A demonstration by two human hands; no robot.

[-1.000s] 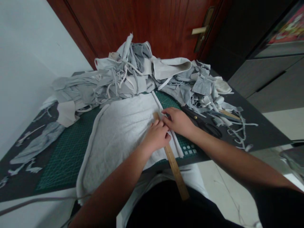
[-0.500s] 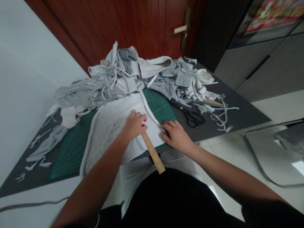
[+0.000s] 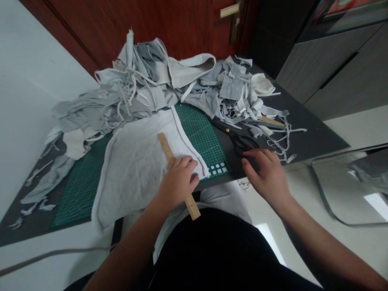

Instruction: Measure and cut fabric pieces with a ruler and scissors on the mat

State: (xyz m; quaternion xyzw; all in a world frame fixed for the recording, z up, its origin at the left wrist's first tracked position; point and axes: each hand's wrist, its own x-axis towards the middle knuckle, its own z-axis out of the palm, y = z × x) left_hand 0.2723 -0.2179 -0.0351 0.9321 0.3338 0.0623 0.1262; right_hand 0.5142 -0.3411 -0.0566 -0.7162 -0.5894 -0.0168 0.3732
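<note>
Under my left hand (image 3: 178, 178) runs a wooden ruler (image 3: 166, 146), its fingers curled over it from above. The ruler lies slanted across a pale grey piece of fabric (image 3: 136, 157) with rolled edges, and its lower end sticks out past the table edge. My right hand (image 3: 268, 173) is over the table's front edge at the right, thumb and fingers apart. Its fingertips are at the handles of black scissors (image 3: 242, 143); whether they touch is hard to tell. Beneath the fabric lies a green cutting mat (image 3: 206, 135).
A heap of grey and white fabric scraps (image 3: 145, 81) fills the back of the dark table (image 3: 315, 129). Another wooden strip (image 3: 271, 120) pokes out of the scraps at right. Behind stands a red-brown door (image 3: 169, 24). A metal-framed chair (image 3: 324, 194) is at the right.
My right hand has left the fabric's right edge and moved right to the scissors' handles. My left hand has shifted slightly down along the ruler. The view has tilted somewhat downward.
</note>
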